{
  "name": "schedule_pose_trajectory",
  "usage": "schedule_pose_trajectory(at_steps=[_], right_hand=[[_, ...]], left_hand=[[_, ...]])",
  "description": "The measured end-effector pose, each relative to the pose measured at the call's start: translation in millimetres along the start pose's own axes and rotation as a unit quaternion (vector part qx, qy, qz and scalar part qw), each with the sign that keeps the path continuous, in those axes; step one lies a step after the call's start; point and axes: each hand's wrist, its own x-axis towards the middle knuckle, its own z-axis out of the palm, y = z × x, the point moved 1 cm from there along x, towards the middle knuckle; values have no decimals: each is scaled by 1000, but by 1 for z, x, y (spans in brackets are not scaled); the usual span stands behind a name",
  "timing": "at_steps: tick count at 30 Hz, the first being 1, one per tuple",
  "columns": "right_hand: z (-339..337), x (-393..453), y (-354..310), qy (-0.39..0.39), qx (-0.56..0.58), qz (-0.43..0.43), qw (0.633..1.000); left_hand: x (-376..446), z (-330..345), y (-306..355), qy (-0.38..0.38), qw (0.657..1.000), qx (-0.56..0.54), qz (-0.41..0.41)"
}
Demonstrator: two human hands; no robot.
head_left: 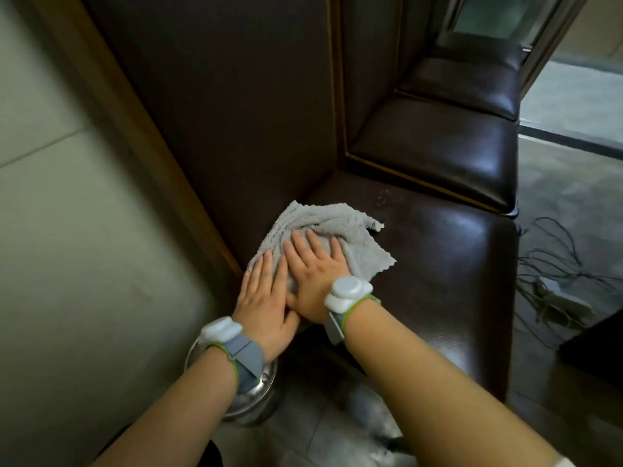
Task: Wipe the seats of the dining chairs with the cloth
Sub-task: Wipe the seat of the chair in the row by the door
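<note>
A crumpled grey cloth (323, 232) lies on the dark brown leather seat (448, 264) of the nearest dining chair, close to its tall backrest (236, 106). My right hand (315, 269) lies flat on the cloth with fingers spread. My left hand (264, 303) presses flat beside it, fingertips on the cloth's left edge, its thumb tucked under the right hand. Both wrists wear grey bands with white devices. A small wet mark (384, 197) shows on the seat beyond the cloth.
Two more dark leather chair seats (435, 146) line up behind the near one. A metal bowl (249, 396) sits on the floor below my left wrist. Cables and a power strip (559, 298) lie on the floor at right. A pale wall (67, 230) runs along the left.
</note>
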Motion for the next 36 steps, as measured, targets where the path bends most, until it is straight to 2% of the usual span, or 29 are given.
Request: schedule_pose_trajectory(at_steps=[3, 9, 12, 17, 21, 24, 27, 30, 32, 36], right_hand=[[0, -29, 36, 0, 44, 68, 997], [1, -99, 131, 5, 68, 271, 960], [-6, -95, 153, -4, 67, 326, 943], [-15, -23, 183, 8, 63, 293, 954], [-20, 44, 203, -6, 70, 260, 963], [-28, 79, 211, -45, 61, 246, 966], [-29, 110, 216, -80, -24, 196, 977], [-18, 144, 231, -96, -31, 210, 972], [-13, 165, 237, -118, -42, 226, 966], [-13, 176, 238, -81, -52, 232, 968]], left_hand=[[13, -5, 35, -42, 998, 44, 33], [67, 11, 136, -93, 975, 48, 198], [94, 19, 155, -106, 971, 36, 212], [158, 19, 137, -111, 982, 39, 149], [215, 13, 109, -119, 986, 51, 109], [253, 4, 92, -132, 985, 49, 103], [285, -2, 86, -149, 983, 42, 99], [310, 3, 87, -171, 981, 31, 80], [323, 8, 88, -161, 983, 49, 70], [327, 12, 92, -154, 978, 127, 57]])
